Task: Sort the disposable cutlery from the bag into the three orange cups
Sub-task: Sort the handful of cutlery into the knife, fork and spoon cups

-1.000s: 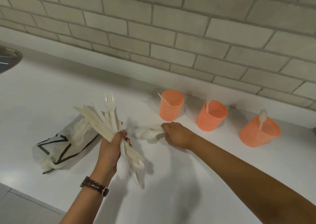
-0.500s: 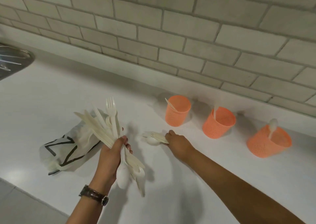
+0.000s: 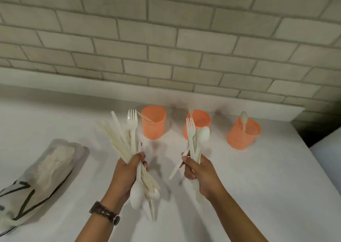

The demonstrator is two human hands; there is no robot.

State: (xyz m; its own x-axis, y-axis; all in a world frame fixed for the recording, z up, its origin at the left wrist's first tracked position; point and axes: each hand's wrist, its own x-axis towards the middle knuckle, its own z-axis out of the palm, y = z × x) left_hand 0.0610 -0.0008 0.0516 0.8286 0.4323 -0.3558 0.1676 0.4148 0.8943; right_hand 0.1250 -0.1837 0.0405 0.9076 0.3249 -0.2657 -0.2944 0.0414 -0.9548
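My left hand (image 3: 127, 173) grips a large mixed bundle of white cutlery (image 3: 127, 138), with knives and a fork fanning upward and spoons hanging below. A smaller bunch (image 3: 195, 140), a fork, a spoon and a knife, is held upright by my right hand (image 3: 198, 171). Three orange mesh cups stand in a row near the wall: the left cup (image 3: 154, 122) holds a knife, the middle cup (image 3: 201, 120) holds one piece behind the raised bunch, the right cup (image 3: 243, 133) holds a spoon. The bag (image 3: 36, 177) lies at the left with more cutlery inside.
Everything sits on a white counter (image 3: 239, 195) against a grey brick wall (image 3: 166, 38). The counter's right end (image 3: 304, 145) drops off just past the right cup. A watch is on my left wrist.
My right hand has lifted the loose cutlery off the counter and now holds it upright in front of the middle cup. The view has shifted right and closer.
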